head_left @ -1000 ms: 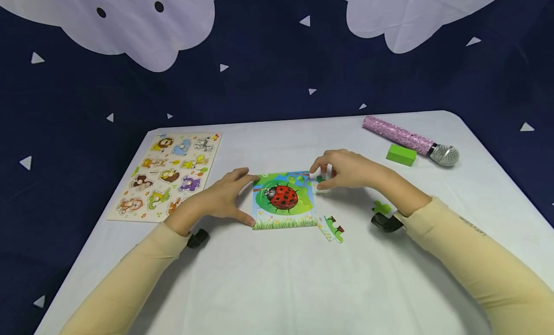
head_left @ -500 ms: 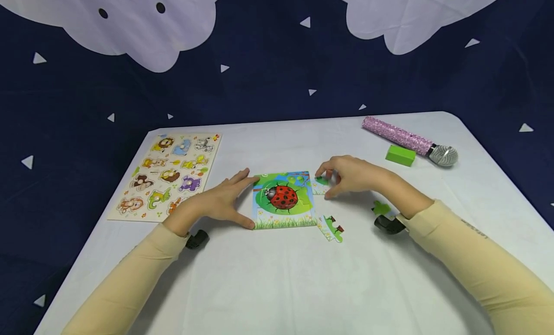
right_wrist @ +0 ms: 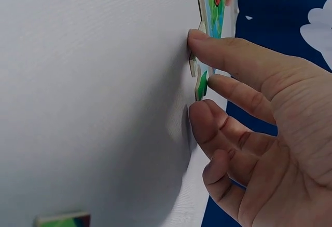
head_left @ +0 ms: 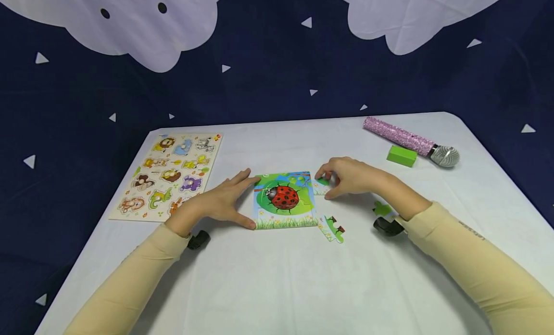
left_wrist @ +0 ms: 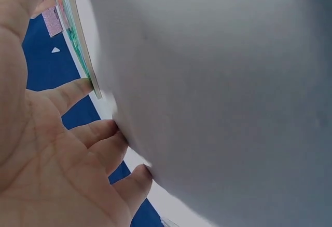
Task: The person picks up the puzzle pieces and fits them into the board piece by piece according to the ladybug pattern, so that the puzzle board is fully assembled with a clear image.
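A square ladybug puzzle (head_left: 284, 200) lies flat on the white table in the head view. My left hand (head_left: 227, 199) rests at its left side with the fingers spread, index finger at the upper left corner and thumb at the lower left one. To the right of the puzzle, my right hand (head_left: 350, 176) holds a loose green-and-white puzzle piece (head_left: 320, 189) between thumb and index finger. That piece lies low against the table, partly covered by the fingers. The right wrist view shows its green part (right_wrist: 202, 85) beside the index fingertip.
Another loose puzzle piece (head_left: 332, 229) lies below the right corner of the puzzle. A green piece (head_left: 382, 209) sits under the right wrist. An animal peg board (head_left: 169, 176) is at left. A green block (head_left: 401, 155) and a pink glittery microphone (head_left: 398, 135) lie at back right.
My right hand has shifted slightly right, away from the puzzle's upper right corner, and its fingers have come down on the loose piece. The left hand has stayed in place.
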